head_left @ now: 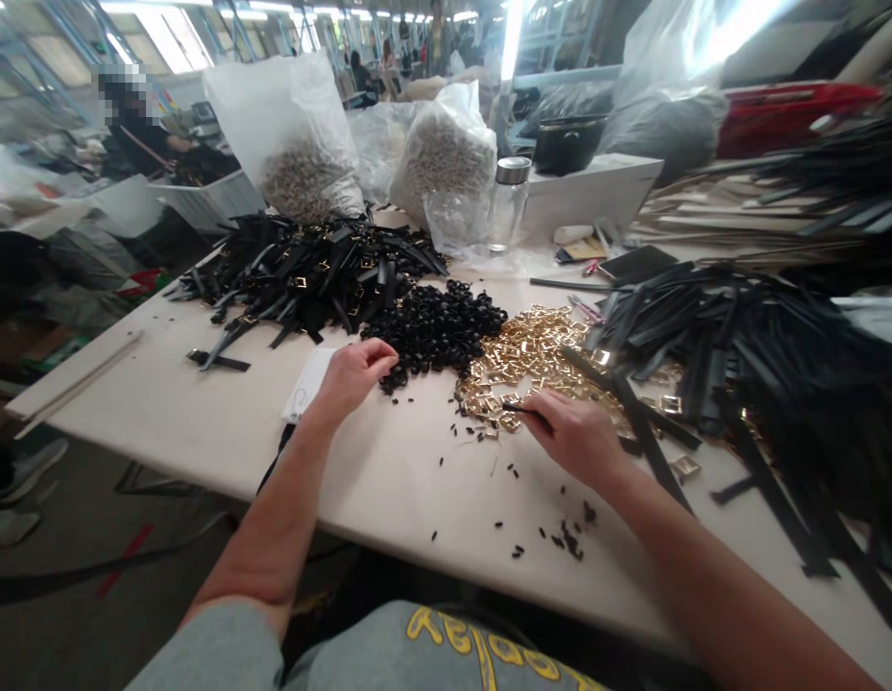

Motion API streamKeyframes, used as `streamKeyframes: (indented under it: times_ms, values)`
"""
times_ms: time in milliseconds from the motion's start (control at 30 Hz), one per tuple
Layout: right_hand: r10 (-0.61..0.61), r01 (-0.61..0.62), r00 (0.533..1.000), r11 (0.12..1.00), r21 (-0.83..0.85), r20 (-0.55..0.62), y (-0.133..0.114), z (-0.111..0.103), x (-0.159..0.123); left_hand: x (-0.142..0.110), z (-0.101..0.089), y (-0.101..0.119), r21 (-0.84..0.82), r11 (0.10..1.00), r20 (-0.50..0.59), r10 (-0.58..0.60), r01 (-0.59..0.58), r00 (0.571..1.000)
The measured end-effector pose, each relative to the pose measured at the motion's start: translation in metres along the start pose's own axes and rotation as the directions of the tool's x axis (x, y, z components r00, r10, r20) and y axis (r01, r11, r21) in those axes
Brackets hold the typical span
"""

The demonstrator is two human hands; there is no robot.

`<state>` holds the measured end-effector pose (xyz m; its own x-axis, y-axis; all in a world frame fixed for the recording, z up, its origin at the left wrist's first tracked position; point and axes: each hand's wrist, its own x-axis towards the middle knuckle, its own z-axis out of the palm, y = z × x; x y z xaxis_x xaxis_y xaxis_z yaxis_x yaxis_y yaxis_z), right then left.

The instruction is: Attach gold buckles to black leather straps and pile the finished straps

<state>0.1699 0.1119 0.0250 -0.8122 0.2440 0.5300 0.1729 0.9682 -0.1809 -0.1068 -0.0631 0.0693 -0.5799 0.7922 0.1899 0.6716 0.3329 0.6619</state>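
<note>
My left hand (351, 374) rests on the white table (201, 413) with its fingers curled at the near edge of a heap of small black rings (435, 326); what the fingertips pinch is too small to make out. My right hand (571, 437) is closed on the end of a thin black strap (524, 411), beside a pile of gold-coloured metal buckles (539, 350). A strap with a buckle on it lies just past my right wrist (654, 441).
A mound of buckled black straps (308, 264) lies at the back left, a bigger heap of straps (748, 355) at the right. Plastic bags of parts (301, 144), a glass jar (508, 202) and a phone (637, 261) stand behind. Another person (139, 125) works at far left.
</note>
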Motion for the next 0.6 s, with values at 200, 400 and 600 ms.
streamKeyframes:
  times_ms: [200, 400, 600]
  values:
    - [0.035, -0.038, 0.997, 0.999, 0.031, 0.074, -0.001, 0.007, -0.002, -0.005, 0.001, -0.016, 0.255, 0.96, 0.102, 0.091, -0.114, 0.991]
    - [0.047, -0.056, 0.994, 0.995, 0.088, 0.102, -0.001, 0.011, -0.003, -0.002, 0.024, -0.016, 0.405, 0.894, 0.174, 0.128, -0.19, 0.976]
    - [0.085, -0.095, 0.993, 0.985, 0.143, 0.078, -0.002, 0.012, -0.003, 0.008, 0.026, -0.008, 0.329, 0.928, 0.071, 0.159, -0.173, 0.985]
